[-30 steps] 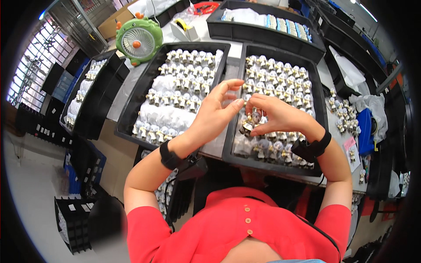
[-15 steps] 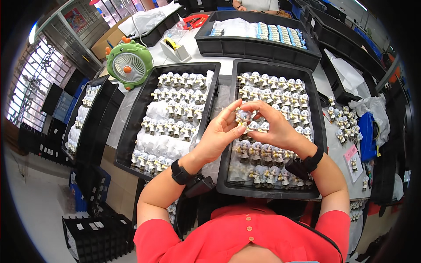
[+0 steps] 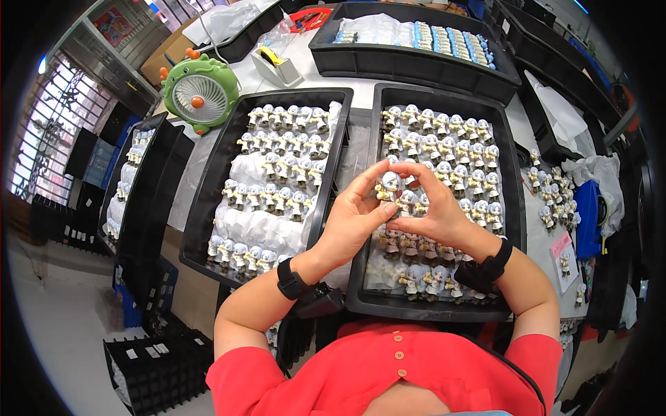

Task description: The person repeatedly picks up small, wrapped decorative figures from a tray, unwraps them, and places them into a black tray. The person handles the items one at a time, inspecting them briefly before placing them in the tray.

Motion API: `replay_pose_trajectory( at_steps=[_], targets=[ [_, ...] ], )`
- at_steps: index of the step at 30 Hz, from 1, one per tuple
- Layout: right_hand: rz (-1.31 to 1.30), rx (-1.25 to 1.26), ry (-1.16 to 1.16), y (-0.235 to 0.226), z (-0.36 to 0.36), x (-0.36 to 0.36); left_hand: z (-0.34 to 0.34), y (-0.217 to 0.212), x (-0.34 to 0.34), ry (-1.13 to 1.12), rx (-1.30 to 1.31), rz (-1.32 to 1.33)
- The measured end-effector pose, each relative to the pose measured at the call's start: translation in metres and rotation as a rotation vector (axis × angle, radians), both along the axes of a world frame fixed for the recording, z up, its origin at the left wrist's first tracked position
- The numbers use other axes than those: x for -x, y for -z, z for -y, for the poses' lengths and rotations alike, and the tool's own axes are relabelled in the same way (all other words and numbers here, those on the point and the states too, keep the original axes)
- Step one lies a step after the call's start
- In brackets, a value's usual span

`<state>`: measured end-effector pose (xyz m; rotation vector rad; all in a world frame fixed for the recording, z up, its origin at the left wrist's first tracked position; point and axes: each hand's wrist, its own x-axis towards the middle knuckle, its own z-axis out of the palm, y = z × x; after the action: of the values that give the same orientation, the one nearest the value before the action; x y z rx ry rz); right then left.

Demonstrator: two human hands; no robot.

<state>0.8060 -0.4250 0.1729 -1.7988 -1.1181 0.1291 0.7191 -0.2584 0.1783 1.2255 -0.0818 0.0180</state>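
Note:
Above the right-hand black tray [image 3: 361,277], a small figurine [image 3: 390,184] with pale grey-white hair and a white and gold outfit stands upright between my hands. My left hand [image 3: 357,215] grips it from the left, thumb across its lower part. Curved around its other side is my right hand [image 3: 437,208], index fingertip by the head and thumb below the figurine; exact contact is partly hidden. Under my hands, matching figurines [image 3: 479,180] stand in rows in the tray. My wrists and forearms cover some of the front rows.
To the left, another black tray [image 3: 201,215] holds rows of figurines on white wrapping. A green fan [image 3: 201,93] and a tape dispenser [image 3: 277,68] stand behind it. Loose figurines [image 3: 555,194] cluster at right, near a blue bin [image 3: 590,215]. A further tray [image 3: 416,69] lies at the back.
The figurine has turned more upright between my fingers. My hands stay over the same tray. The view has shifted slightly, and the person at the far side has dropped mostly out of it.

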Motion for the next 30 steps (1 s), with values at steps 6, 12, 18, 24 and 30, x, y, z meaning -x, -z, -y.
replay_pose_trajectory(
  at_steps=[6,12,18,24,30],
  targets=[
    [-0.074,-0.031,-0.012,-0.002,0.002,0.000,-0.010,-0.002,-0.001,0.031,0.367,-0.144],
    [-0.238,-0.062,-0.081,-0.001,0.003,-0.005,-0.009,-0.002,-0.002,-0.020,0.253,-0.114],
    [-0.448,-0.112,-0.153,0.003,0.002,-0.005,-0.009,0.003,-0.003,-0.080,0.103,-0.113],
    [-0.528,-0.125,-0.175,0.007,0.001,-0.005,-0.008,0.003,-0.002,-0.098,0.084,-0.135],
    [-0.591,-0.124,-0.187,0.008,0.001,-0.007,-0.008,0.003,-0.003,-0.085,0.162,-0.160]
  ],
)
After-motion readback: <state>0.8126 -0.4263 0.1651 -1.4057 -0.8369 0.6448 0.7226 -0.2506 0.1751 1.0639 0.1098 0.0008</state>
